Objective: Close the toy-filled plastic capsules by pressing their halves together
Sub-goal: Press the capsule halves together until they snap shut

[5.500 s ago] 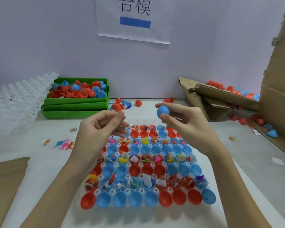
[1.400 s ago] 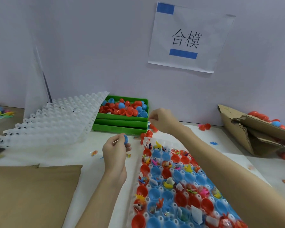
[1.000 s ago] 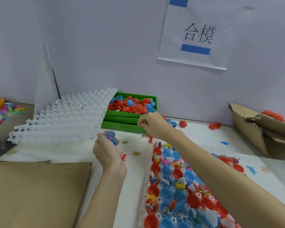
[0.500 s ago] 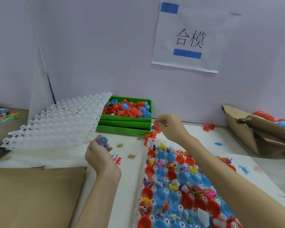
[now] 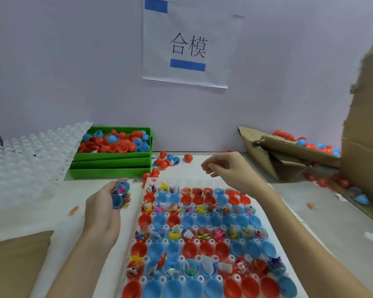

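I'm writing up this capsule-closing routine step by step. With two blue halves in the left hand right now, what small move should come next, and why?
Probably bring the right hand over to the left hand and take the empty blue half, so it can be pressed onto the toy-filled blue half. The two halves sit apart in the left hand's fingers, and the right hand holds nothing.

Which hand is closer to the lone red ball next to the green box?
The right hand. It hovers just to the right of the red ball. The left hand, holding blue capsule halves, is farther, nearer the person.
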A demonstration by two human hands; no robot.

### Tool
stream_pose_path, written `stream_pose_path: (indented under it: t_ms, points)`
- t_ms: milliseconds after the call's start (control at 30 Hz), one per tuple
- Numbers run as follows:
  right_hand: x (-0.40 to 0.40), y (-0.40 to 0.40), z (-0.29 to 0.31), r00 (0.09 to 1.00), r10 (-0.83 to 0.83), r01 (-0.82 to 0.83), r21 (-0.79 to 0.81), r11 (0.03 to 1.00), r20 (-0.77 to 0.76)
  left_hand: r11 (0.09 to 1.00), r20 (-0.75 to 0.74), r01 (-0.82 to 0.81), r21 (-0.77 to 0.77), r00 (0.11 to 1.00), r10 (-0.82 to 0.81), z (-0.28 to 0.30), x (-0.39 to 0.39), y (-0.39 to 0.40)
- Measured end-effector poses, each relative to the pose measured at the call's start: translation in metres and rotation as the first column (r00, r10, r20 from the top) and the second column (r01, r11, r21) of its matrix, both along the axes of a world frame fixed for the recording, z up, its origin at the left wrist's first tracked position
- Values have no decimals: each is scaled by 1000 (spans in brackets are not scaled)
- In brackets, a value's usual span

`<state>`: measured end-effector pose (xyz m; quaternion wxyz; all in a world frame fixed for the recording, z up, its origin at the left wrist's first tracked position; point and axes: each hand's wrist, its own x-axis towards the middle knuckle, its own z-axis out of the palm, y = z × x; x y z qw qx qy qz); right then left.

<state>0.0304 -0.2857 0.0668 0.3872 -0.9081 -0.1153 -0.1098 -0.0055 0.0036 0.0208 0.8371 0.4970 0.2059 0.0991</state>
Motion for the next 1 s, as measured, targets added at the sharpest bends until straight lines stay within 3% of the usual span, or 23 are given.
stream_pose_path:
  t_ms: [167, 333, 467, 633, 833, 1000]
  points:
    - [-18, -8, -10, 1000, -16, 16, 46, 999, 1, 972, 102, 234, 16, 967, -235, -1, -2, -8]
    - [-31, -11, -25, 999, -49, 49, 20, 999, 0, 919, 121, 360, 162, 917, -381, -7, 1, -15]
    - [-44, -11, -24, 1000, 1, -1, -20, 1000, -28, 883, 106, 372, 287, 904, -415, -5, -4, -20]
    - [-59, -3, -20, 995, 82, -89, -109, 990, -60, 804, 194, 202, 559, 911, -364, 5, -15, -25]
    - [-78, 36, -17, 981, 194, -192, 140, 971, 1, 678, 224, 193, 709, 850, -477, 8, -30, -55]
    - [-81, 45, -23, 994, 36, -55, 186, 981, 103, 704, 257, 243, 667, 812, -524, 7, -34, -59]
